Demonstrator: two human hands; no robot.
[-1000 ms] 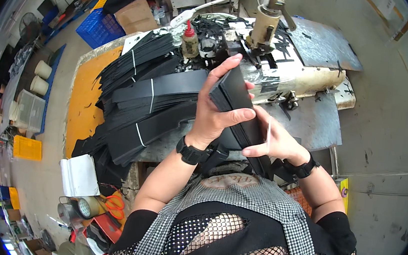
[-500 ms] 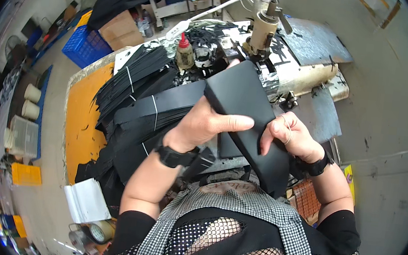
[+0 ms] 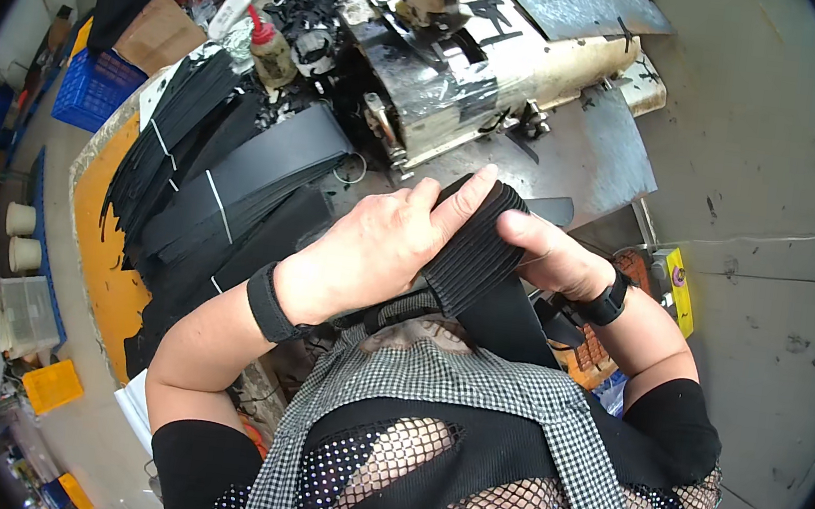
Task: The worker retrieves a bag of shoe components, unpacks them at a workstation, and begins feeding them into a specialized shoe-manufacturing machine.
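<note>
Black, and packed into one thick bundle: the stack of strips (image 3: 476, 254), found in the hands in the head view. Located between the machine (image 3: 447, 83) and the checked apron (image 3: 453, 385) on the person. Slanted, with a finely ridged end at the top and a smooth face running down toward the apron. Gripped along its left side by the left hand (image 3: 379, 241), back uppermost, with one finger stretched out over the ridged end. Flanked at its right edge by the right hand (image 3: 560, 260), thumb raised, other fingers mostly hidden behind; cannot tell whether closed on the stack. Noted also, a black wristband (image 3: 271, 302) on the left wrist and another on the right.

Observed on the desk (image 3: 106, 210), orange at its left part: tied bundles of black strips (image 3: 283, 155), bound with white bands, lying left of the machine. Recorded just behind those, a bottle (image 3: 271, 58) with a red cap, among dark scraps. Seen right of the machine, a grey metal plate (image 3: 613, 142). Sighted beyond the desk at left, a blue crate (image 3: 99, 94) beside a cardboard box (image 3: 161, 32); farther down, a yellow crate (image 3: 51, 385) on the floor.
</note>
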